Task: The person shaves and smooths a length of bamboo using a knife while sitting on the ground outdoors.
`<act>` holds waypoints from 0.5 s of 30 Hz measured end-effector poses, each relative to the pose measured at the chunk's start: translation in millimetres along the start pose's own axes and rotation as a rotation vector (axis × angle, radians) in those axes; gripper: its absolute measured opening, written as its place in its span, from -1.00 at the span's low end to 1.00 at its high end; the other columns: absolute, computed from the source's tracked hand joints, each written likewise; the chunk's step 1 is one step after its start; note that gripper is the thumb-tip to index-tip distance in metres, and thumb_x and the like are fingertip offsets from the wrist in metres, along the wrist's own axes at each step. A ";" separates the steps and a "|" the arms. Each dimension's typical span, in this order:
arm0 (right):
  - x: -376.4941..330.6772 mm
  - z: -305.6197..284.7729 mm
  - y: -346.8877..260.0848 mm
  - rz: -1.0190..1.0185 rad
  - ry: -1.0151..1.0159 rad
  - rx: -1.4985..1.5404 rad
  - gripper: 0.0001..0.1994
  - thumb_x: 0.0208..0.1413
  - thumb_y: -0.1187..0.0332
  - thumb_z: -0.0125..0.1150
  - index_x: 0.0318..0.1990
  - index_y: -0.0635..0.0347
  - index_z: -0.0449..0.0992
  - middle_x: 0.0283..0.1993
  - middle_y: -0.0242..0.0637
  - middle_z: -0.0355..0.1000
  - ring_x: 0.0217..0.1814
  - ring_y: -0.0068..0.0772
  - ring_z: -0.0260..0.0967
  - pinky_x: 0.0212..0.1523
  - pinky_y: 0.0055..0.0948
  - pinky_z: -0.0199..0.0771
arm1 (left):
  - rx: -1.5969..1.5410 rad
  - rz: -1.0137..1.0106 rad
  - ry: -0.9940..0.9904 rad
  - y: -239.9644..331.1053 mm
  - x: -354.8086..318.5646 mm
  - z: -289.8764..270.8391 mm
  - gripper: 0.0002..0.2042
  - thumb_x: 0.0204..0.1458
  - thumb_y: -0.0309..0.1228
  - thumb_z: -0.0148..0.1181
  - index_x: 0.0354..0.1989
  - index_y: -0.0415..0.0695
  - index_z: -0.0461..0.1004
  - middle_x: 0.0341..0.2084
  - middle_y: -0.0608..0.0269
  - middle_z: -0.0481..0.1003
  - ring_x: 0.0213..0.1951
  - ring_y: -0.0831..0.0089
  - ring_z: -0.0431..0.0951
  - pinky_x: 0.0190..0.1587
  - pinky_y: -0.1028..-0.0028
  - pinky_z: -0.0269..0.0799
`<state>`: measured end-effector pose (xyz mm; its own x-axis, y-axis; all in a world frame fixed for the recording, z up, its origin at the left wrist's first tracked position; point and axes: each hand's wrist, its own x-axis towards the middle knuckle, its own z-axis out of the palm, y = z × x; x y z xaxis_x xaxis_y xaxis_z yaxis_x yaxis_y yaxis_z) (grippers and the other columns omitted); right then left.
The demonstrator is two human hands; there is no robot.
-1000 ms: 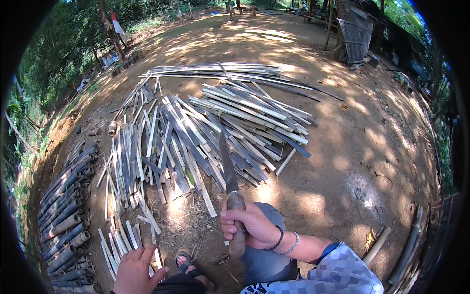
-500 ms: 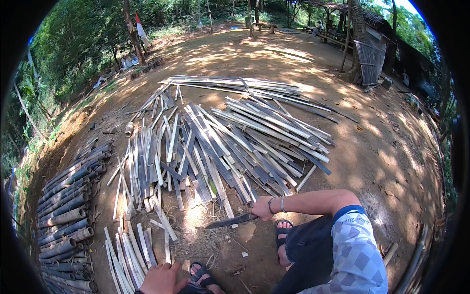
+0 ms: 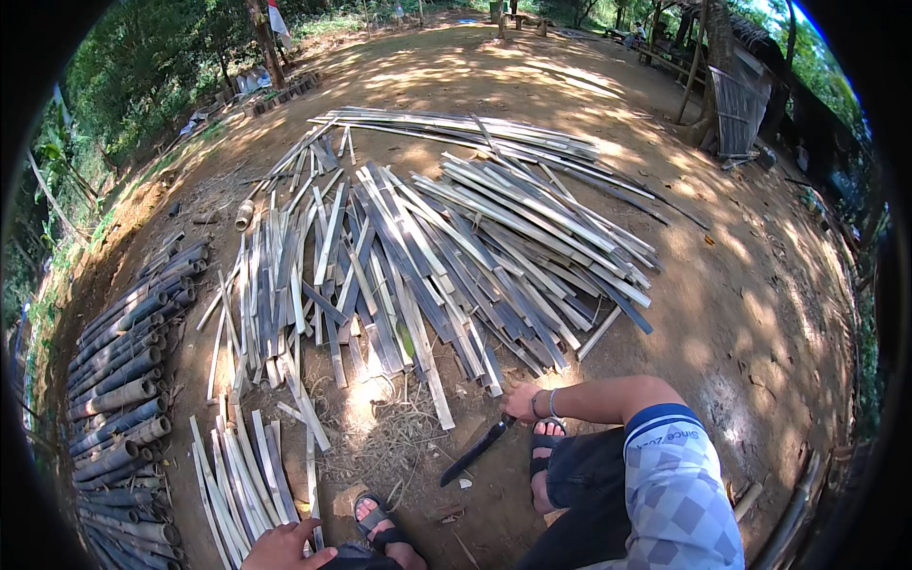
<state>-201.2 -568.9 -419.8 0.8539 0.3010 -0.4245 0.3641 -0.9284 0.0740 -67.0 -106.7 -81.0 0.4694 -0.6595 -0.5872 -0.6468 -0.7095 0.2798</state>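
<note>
My right hand (image 3: 521, 403), with bands at its wrist, is closed around the handle of a machete (image 3: 473, 454). Its dark blade slants down and to the left, above bare soil between my sandalled feet. Just beyond these fingers lie the near ends of split bamboo strips (image 3: 439, 256), heaped in a wide fan; whether the fingers touch them I cannot tell. At the lower edge my left hand (image 3: 288, 548) has its fingers apart and holds nothing visible. It is by my knee, beside a smaller bundle of pale bamboo strips (image 3: 237, 484).
Whole bamboo poles (image 3: 119, 399) are stacked on the left. Longer strips (image 3: 456, 128) lie behind the fan. Thin shavings (image 3: 389, 437) cover the soil ahead of my left foot. A tree and a woven panel (image 3: 739, 109) stand at the far right, with dark poles (image 3: 793, 513) at the lower right.
The machete blade has swung from pointing left to pointing down and left, toward me. My right hand has turned with it. The view has shifted a little, and my left hand stays low.
</note>
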 end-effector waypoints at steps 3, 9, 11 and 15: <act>-4.3 -41.5 24.3 0.213 0.077 0.202 -0.68 -0.07 0.25 0.14 -0.14 0.16 0.43 -0.13 -0.15 0.43 0.05 -0.15 0.34 0.00 -0.24 0.35 | -0.047 0.059 0.029 6.2 -2.2 -5.5 -0.40 -0.01 0.09 0.11 0.03 -0.17 0.38 -0.38 0.00 0.54 -0.26 0.05 0.55 -0.20 0.25 0.44; -36.1 -27.0 100.2 1.100 0.152 0.448 -0.56 -0.03 0.22 0.17 -0.02 0.27 0.35 0.02 -0.05 0.38 0.11 -0.08 0.33 0.07 -0.21 0.38 | -0.035 0.155 0.062 19.8 5.2 -14.5 -0.44 0.00 0.05 0.12 0.00 -0.18 0.38 -0.41 0.01 0.52 -0.30 0.04 0.55 -0.23 0.23 0.44; -47.1 -12.1 111.8 1.042 -0.102 0.570 -0.51 -0.02 0.19 0.19 0.03 0.28 0.33 0.03 -0.03 0.39 0.08 -0.07 0.37 0.06 -0.20 0.40 | -0.020 0.146 0.041 21.9 5.2 -17.9 -0.44 0.00 0.05 0.12 0.00 -0.19 0.38 -0.42 0.00 0.52 -0.31 0.03 0.55 -0.25 0.23 0.44; -40.7 15.7 101.1 0.987 -0.229 0.513 -0.46 -0.04 0.21 0.23 0.08 0.33 0.32 0.03 0.00 0.43 0.07 -0.11 0.41 0.02 -0.25 0.45 | 0.017 0.146 0.041 18.4 6.0 -15.9 -0.45 0.00 0.04 0.11 -0.01 -0.20 0.39 -0.43 -0.02 0.51 -0.33 0.02 0.55 -0.26 0.24 0.44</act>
<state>-205.0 -678.4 -409.2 0.5766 -0.6095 -0.5441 -0.6702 -0.7337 0.1117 -66.6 -127.7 -67.3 0.3936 -0.7650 -0.5098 -0.7198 -0.6014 0.3468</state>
